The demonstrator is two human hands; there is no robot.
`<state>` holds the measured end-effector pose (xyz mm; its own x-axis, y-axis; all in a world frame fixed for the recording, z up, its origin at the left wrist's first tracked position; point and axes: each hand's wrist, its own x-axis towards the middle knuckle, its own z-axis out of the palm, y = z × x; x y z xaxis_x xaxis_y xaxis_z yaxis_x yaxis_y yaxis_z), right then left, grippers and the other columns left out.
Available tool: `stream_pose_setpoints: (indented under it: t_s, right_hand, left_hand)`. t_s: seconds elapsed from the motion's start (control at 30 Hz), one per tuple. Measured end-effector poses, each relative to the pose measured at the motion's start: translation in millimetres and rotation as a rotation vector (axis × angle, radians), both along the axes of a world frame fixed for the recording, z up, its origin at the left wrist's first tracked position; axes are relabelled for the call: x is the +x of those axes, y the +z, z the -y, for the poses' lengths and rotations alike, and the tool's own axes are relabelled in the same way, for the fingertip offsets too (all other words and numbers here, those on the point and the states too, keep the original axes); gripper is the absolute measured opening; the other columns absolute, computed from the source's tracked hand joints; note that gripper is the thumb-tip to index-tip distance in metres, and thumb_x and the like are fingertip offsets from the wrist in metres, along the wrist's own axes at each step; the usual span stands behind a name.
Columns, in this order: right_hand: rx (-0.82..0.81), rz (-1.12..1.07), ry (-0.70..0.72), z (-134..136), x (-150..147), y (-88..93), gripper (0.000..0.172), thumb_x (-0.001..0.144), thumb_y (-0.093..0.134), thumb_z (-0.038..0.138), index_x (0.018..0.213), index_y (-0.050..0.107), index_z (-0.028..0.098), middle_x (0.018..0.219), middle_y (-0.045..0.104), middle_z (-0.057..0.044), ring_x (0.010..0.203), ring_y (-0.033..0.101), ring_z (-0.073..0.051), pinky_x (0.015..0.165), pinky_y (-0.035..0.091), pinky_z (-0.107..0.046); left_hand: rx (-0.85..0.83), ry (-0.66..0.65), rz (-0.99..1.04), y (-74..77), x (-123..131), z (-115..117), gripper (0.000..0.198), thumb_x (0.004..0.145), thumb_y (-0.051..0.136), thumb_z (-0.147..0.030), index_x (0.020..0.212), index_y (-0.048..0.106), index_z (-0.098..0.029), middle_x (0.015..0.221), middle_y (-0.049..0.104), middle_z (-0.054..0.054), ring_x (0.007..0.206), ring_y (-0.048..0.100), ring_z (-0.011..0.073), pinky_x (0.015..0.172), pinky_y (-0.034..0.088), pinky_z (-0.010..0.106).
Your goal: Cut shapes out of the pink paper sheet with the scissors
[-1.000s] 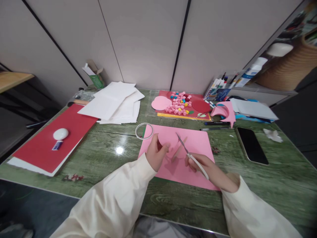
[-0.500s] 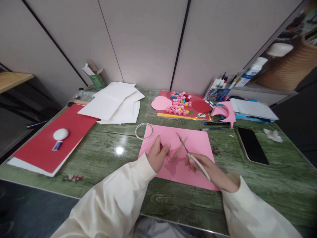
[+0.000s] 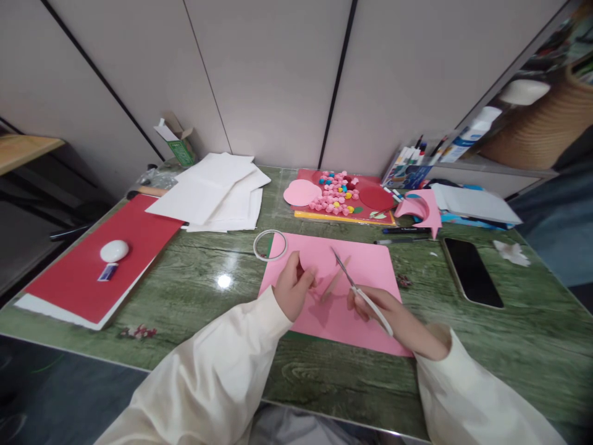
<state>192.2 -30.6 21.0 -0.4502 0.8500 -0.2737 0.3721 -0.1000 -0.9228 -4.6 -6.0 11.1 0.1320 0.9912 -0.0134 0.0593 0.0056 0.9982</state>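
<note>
My right hand [image 3: 377, 309] is closed around the white handles of a pair of scissors [image 3: 365, 301]. The blades point away from me and to the left, above a pink sheet [image 3: 365, 253] on the table. My left hand [image 3: 293, 287] is over the sheet's left part, its thumb and fingers pinched together; what they hold blends into the pink and I cannot make it out. Between the hands a narrow brownish strip [image 3: 334, 281] shows, either a thing or a shadow. A roll of tape [image 3: 270, 246] overlaps the sheet's far left corner.
White papers [image 3: 204, 185] and red sheets [image 3: 83, 278] with a white oval object [image 3: 114, 251] lie left. At the back are pink balls [image 3: 336, 201] and a pink paper offcut [image 3: 433, 213]. A phone [image 3: 472, 272] lies right. A blue-grey shape [image 3: 551, 210] shows beyond the table.
Both hands stay in nearly the same place, with the scissors still held in the right. A blurred blue-grey shape, perhaps clothing, has come in at the right edge.
</note>
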Motion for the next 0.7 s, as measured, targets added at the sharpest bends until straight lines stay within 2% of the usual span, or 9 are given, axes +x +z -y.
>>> stream_pose_setpoints:
  t_s: [0.27,0.5,0.7]
  right_hand:
    - [-0.009,0.020,0.005,-0.6,0.3,0.1,0.034,0.084,0.039,0.046,0.072,0.050,0.016,0.060,0.044,0.001,0.058,0.041,-0.012,0.055,0.035,-0.024]
    - [-0.001,0.019,0.004,0.6,-1.0,-2.6,0.031,0.084,0.041,0.044,0.072,0.049,0.016,0.062,0.045,0.001,0.059,0.042,-0.012,0.057,0.036,-0.024]
    - [0.009,-0.002,0.016,1.7,-0.4,0.9,0.028,0.084,0.043,0.041,0.076,0.051,0.016,0.065,0.047,0.001,0.061,0.042,-0.012,0.056,0.035,-0.024]
  left_hand:
    - [0.002,0.029,0.058,0.9,-0.6,-0.8,0.018,0.081,0.044,-0.034,0.086,0.043,-0.017,0.065,0.047,-0.003,0.057,0.047,0.0088,0.056,0.038,0.023]
    - [-0.024,-0.026,0.100,3.0,0.9,0.5,0.027,0.076,0.053,-0.032,0.093,0.041,-0.017,0.072,0.050,-0.001,0.060,0.050,0.0091,0.057,0.040,0.023]
    - [-0.056,-0.081,0.086,2.1,1.6,2.5,0.019,0.077,0.051,-0.029,0.087,0.039,-0.017,0.064,0.047,-0.004,0.057,0.048,0.0090,0.056,0.040,0.023]
